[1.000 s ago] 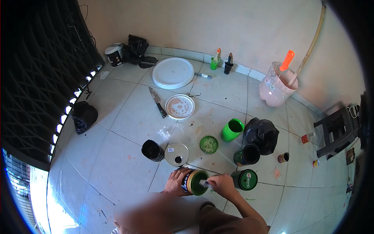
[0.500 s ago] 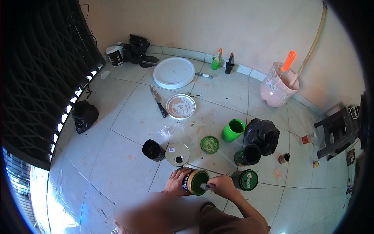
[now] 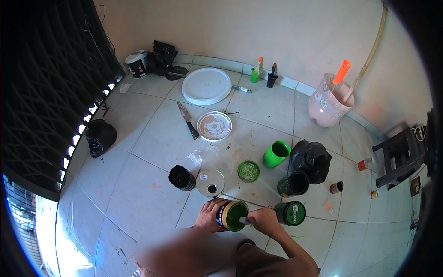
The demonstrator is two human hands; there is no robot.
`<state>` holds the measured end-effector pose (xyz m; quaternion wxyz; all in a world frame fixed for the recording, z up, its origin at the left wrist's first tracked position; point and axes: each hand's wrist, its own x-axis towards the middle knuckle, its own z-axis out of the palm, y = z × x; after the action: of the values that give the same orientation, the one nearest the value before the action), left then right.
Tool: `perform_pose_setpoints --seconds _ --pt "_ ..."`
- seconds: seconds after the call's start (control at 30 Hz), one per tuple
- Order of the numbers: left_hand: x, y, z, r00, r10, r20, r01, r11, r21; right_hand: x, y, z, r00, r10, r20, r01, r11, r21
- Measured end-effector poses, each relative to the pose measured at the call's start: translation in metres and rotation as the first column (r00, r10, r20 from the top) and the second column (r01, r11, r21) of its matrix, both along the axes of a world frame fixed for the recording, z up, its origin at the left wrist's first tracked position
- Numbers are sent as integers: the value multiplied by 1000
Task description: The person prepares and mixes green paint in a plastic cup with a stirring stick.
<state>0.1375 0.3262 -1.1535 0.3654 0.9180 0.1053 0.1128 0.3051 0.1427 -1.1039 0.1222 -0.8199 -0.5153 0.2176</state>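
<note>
My left hand (image 3: 209,216) is wrapped round the side of a paint can (image 3: 225,216), which is tilted with its mouth to the right. Green paint (image 3: 236,213) coats the inside of the can. Closed on a small flat grey scraper (image 3: 244,220), my right hand (image 3: 265,221) is at the can's mouth, the blade at the inner rim. Close by on the right stands a green-topped can (image 3: 294,213). Beyond the left hand are a round metal lid (image 3: 210,181) with a dark hole and a black-coated container (image 3: 181,178). A green-smeared lid (image 3: 248,171) lies farther forward.
A bright green container (image 3: 275,154), a dark open can (image 3: 293,184) and a black bag (image 3: 311,161) stand to the right. Ahead lie a knife (image 3: 188,121) and white lids (image 3: 206,86). A pink bucket (image 3: 325,108) and a dark stool (image 3: 400,154) are farther right.
My right hand and the scraper have shifted very slightly to the right at the can's mouth. My left hand and the can stay in place.
</note>
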Motion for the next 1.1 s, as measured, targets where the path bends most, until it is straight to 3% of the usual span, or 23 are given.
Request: perform_pose_setpoints --seconds 0.03,0.13,0.23,0.33,0.43,0.53,0.63,0.73,0.83,0.93,1.03,1.1 --pt "0 0 0 1000 3 2 -3 1000 0 -2 -1 0 996 -6 -88 7 1000 8" --pt "0 0 -1 1000 6 3 -6 1000 -3 -1 2 0 997 -77 -11 77 979 188" --pt "1 1 0 1000 4 -4 -4 1000 -3 4 1 -8 990 21 139 -14 999 -51" --pt "0 0 0 1000 -1 -10 1 1000 -5 -1 -1 1 995 -13 -98 24 993 116" --pt "1 0 0 1000 3 -9 -3 1000 3 2 4 -1 991 -55 122 29 978 208" --pt "1 1 0 1000 -1 9 1 1000 16 3 1 -11 998 30 55 -31 999 10" --pt "1 -1 1 1000 -5 20 4 1000 21 1 3 2 998 -62 -29 67 966 249" --pt "1 -1 2 1000 4 4 -4 1000 21 5 2 -6 983 -8 185 -15 992 123" --pt "1 0 3 1000 -2 -1 2 1000 28 2 1 0 998 53 40 -54 998 29" --pt "2 -2 5 1000 -4 7 4 1000 25 3 3 6 997 -69 34 59 971 232" --pt "1 -1 3 1000 -4 13 4 1000 26 4 1 -6 970 37 240 -38 999 -1" --pt "1 -1 2 1000 -14 16 13 999 33 2 0 0 1000 5 19 -5 1000 -1"
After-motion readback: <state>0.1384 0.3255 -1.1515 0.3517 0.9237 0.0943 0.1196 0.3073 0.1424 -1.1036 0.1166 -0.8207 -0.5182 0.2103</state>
